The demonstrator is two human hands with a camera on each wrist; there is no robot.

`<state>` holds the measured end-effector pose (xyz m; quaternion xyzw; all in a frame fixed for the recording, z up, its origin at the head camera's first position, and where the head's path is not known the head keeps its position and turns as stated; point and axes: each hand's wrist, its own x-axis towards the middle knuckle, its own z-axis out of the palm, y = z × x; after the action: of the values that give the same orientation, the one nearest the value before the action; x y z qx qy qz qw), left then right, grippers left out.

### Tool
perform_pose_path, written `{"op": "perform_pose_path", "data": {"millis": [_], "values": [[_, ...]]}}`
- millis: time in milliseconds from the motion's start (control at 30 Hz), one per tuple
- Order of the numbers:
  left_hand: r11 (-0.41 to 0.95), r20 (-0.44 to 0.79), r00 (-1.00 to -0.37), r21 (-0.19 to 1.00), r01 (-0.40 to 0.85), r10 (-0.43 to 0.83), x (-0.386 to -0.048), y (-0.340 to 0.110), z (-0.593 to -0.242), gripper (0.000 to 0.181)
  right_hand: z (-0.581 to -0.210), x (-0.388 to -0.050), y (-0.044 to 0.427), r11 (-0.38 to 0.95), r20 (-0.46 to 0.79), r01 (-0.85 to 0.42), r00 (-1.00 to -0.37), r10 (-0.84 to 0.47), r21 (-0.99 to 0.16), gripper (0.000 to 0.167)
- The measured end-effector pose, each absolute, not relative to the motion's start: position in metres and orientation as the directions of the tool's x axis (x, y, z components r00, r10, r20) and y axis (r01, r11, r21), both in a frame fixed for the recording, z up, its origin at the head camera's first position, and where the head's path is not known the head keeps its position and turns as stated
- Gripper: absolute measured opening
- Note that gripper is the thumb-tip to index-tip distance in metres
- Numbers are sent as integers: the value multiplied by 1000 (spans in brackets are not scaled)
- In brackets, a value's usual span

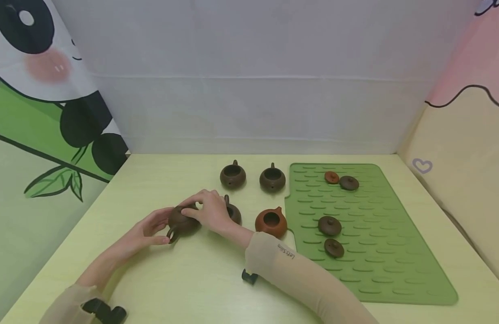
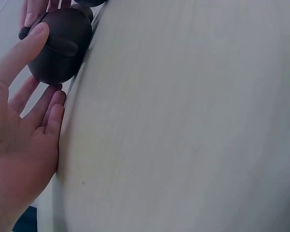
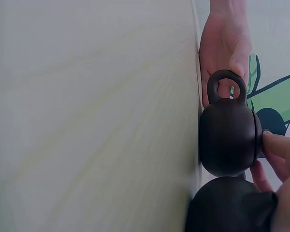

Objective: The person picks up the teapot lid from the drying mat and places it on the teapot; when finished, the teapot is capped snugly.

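Note:
A dark brown teapot [image 1: 182,224] stands on the table at centre left, its loop handle toward me. My left hand [image 1: 141,235] holds it at the handle side, thumb touching the handle and fingers around the far side. From above, my right hand [image 1: 212,210] grips the dark lid [image 3: 257,137] on top of the pot between thumb and fingers. The right wrist view shows the lid against the rim with a thin seam; from the head it is mostly covered by the fingers. Another dark teapot [image 1: 234,213] is partly hidden behind my right hand.
Two lidless dark teapots, one at the back [image 1: 233,181] and one right of it [image 1: 272,183], stand near the wall. A lidless reddish teapot [image 1: 278,227] sits by the green mat [image 1: 379,252], which bears several lids, including a reddish one [image 1: 332,177].

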<state>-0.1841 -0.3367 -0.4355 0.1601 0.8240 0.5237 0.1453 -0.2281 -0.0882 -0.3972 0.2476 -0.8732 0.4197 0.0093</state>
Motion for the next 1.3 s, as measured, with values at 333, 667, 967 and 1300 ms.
{"op": "perform_pose_path", "data": {"millis": [333,667,967,1300], "values": [[389,-82,-907,916,95,413,-185,-334,-436,76,-392,-234,-82,494,160,-412,-866,-474,-766,23],[385,-87,-903,918,92,422,-187,-333,-437,76,-372,-233,-55,422,107,-392,-824,-557,-818,47],[441,-90,-907,891,111,411,-190,-332,-418,80,-341,-224,-20,397,199,-491,-787,-584,-775,49],[517,143,-950,812,273,277,-181,-301,-381,71,-318,-215,35,358,293,-489,-827,-479,-795,45]]}}
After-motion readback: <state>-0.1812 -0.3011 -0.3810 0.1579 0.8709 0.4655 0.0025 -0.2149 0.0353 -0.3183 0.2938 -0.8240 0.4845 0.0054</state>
